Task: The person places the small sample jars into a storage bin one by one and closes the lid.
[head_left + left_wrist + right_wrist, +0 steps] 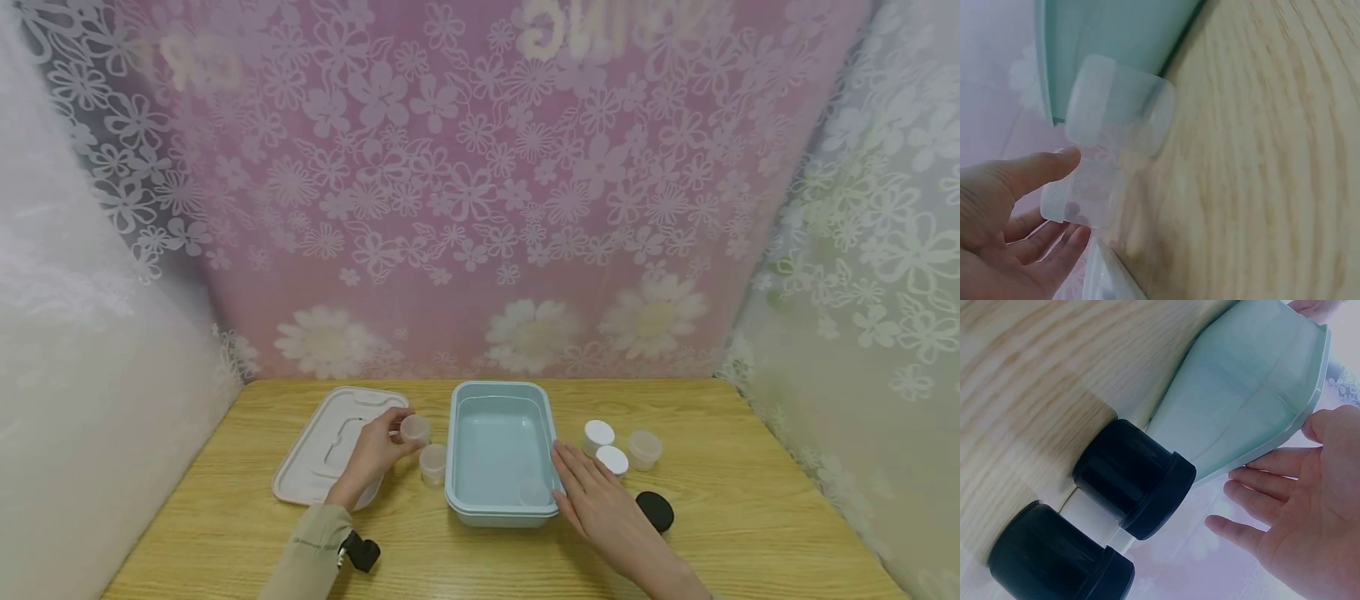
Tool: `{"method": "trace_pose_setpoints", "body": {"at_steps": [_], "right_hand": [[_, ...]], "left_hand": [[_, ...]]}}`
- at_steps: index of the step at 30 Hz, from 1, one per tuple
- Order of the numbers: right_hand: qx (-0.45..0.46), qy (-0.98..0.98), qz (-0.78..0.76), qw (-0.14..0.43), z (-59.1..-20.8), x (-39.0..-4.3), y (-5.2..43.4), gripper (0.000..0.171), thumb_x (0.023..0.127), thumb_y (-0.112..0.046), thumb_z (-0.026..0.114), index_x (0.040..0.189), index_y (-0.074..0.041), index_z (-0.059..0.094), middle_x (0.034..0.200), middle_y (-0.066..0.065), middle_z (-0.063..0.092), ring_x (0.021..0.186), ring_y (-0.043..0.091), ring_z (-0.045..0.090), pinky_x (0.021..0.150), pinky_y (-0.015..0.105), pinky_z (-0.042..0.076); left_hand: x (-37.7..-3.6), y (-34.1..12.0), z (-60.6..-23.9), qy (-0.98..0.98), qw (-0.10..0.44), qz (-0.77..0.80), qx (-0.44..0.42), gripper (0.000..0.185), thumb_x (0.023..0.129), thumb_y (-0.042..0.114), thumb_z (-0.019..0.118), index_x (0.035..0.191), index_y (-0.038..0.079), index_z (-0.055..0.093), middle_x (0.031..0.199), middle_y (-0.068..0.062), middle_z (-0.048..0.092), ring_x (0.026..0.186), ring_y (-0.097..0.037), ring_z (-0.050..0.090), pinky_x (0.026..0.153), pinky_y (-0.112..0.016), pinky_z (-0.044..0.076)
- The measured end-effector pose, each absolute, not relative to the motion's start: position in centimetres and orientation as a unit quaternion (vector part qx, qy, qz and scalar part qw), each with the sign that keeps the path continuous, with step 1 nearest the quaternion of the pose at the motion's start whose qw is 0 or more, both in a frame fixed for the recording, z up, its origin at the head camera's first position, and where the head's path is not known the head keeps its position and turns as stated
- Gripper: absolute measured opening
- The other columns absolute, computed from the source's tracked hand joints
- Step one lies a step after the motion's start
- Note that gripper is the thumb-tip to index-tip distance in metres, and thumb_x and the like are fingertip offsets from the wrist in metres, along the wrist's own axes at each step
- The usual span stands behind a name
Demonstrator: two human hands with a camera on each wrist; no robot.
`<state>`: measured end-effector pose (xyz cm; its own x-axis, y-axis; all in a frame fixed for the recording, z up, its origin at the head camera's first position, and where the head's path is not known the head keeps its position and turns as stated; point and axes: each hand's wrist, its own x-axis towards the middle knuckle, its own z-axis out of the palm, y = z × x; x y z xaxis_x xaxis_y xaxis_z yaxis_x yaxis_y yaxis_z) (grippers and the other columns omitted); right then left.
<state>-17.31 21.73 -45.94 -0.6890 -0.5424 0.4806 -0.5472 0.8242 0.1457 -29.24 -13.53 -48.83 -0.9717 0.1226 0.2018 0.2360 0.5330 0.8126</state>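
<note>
Being pinched upright, cap (1057,201) up, by the left hand (379,450): a clear jar (416,429), left of the blue tub (491,454), whose long axis is pointed away and whose rim (498,508) is touched by the right hand (603,507), fingers straight. Curtain letters (577,30) are blurred past reading.

Wood-grain table (750,517) here: white lid (311,454) flat at left, blue tub (501,508) mid, clear jar (432,467) just left of it; rightward, two white-capped jars (598,435), another clear one (645,451), two black jars (1129,472).
</note>
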Motion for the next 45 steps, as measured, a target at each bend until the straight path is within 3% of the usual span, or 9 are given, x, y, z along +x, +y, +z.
{"method": "trace_pose_setpoints", "body": {"at_steps": [19, 28, 35, 45], "right_hand": [[0.293, -0.922, 0.015, 0.251, -45.9, -17.2, 21.7, 0.059, 0.098, -0.027, 0.067, 0.146, 0.004, 0.051, 0.151, 0.015, 0.051, 0.137, 0.03, 0.051, 0.107, 0.051, 0.048], [0.288, -0.926, 0.011, 0.242, -45.9, -17.3, 21.7, 0.057, 0.101, -0.032, 0.062, 0.146, 0.002, 0.052, 0.152, 0.014, 0.05, 0.138, 0.029, 0.05, 0.107, 0.05, 0.048], [0.297, -0.921, 0.014, 0.252, -45.8, -17.2, 21.6, 0.059, 0.096, -0.025, 0.068, 0.145, 0.005, 0.052, 0.15, 0.017, 0.051, 0.136, 0.032, 0.052, 0.106, 0.052, 0.049], [0.295, -0.921, 0.011, 0.254, -45.9, -17.3, 21.7, 0.058, 0.098, -0.028, 0.065, 0.145, 0.005, 0.051, 0.15, 0.016, 0.051, 0.137, 0.031, 0.051, 0.107, 0.052, 0.048]], "left_hand": [[-28.0, -12.8, -44.8, -0.838, 0.111, -0.518, -0.13, 0.052, 0.085, 0.013, 0.084, 0.131, 0.002, 0.063, 0.123, -0.017, 0.066, 0.117, -0.036, 0.062, 0.098, -0.045, 0.056], [-27.5, -11.3, -43.3, -0.826, 0.102, -0.539, -0.133, 0.053, 0.084, 0.011, 0.084, 0.133, 0.006, 0.063, 0.124, -0.012, 0.067, 0.118, -0.031, 0.062, 0.1, -0.047, 0.055], [-27.1, -9.4, -42.5, -0.809, 0.09, -0.559, -0.158, 0.053, 0.084, 0.009, 0.084, 0.134, 0.01, 0.064, 0.125, -0.01, 0.066, 0.118, -0.031, 0.061, 0.102, -0.051, 0.053], [-26.7, -6.1, -42.5, -0.806, 0.074, -0.552, -0.201, 0.053, 0.084, 0.009, 0.083, 0.133, 0.005, 0.063, 0.124, -0.014, 0.066, 0.117, -0.034, 0.062, 0.097, -0.046, 0.057]]}}
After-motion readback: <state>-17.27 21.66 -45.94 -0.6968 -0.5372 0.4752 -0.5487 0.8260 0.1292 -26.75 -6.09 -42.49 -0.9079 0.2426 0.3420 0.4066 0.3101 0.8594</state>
